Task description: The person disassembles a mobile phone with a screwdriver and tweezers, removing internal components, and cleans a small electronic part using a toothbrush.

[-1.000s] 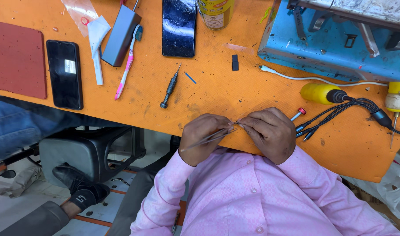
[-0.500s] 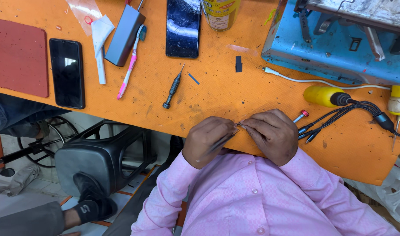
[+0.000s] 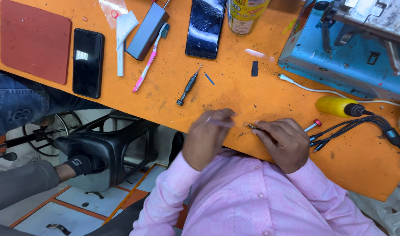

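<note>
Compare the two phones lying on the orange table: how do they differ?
The left phone lies near the table's front edge beside the red mat; the cracked phone lies farther back beside the yellow can. The left phone's glass looks intact with one small bright patch; the other's is covered in cracks. Both are dark, flat, face up, and untouched by either hand.

Orange bench (image 3: 235, 94) — phones (image 3: 88, 62), screwdriver (image 3: 189, 85), toothbrush (image 3: 151, 58), red mat (image 3: 35, 40).

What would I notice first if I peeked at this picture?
The bright orange table, with the left hand and right hand close together at its near edge, the right pinching small metal tweezers. Above them lie a cracked phone and a pink toothbrush.
</note>
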